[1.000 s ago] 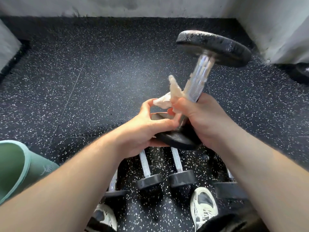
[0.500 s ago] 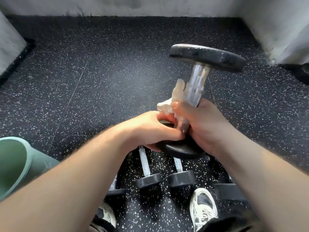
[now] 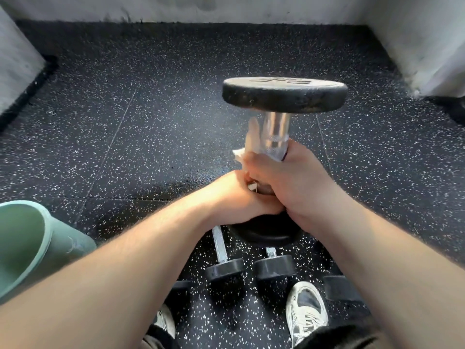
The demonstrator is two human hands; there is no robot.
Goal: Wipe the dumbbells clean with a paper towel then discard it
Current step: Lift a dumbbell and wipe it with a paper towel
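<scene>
You hold the dumbbell (image 3: 284, 96) upright above the speckled rubber floor (image 3: 125, 122), its top plate level and its lower plate just under your wrists. Your right hand (image 3: 289, 182) clasps the paper towel (image 3: 251, 139) around the chrome handle, a white tuft sticking out to the left. Your left hand (image 3: 236, 197) curls around the handle's base, touching the right. Raised lettering on the top plate is too blurred to read. Open floor stretches ahead to the pale wall (image 3: 226, 8). A green bin (image 3: 37, 243) stands at your left; more dumbbells (image 3: 224, 270) and your shoes (image 3: 305, 308) lie below.
</scene>
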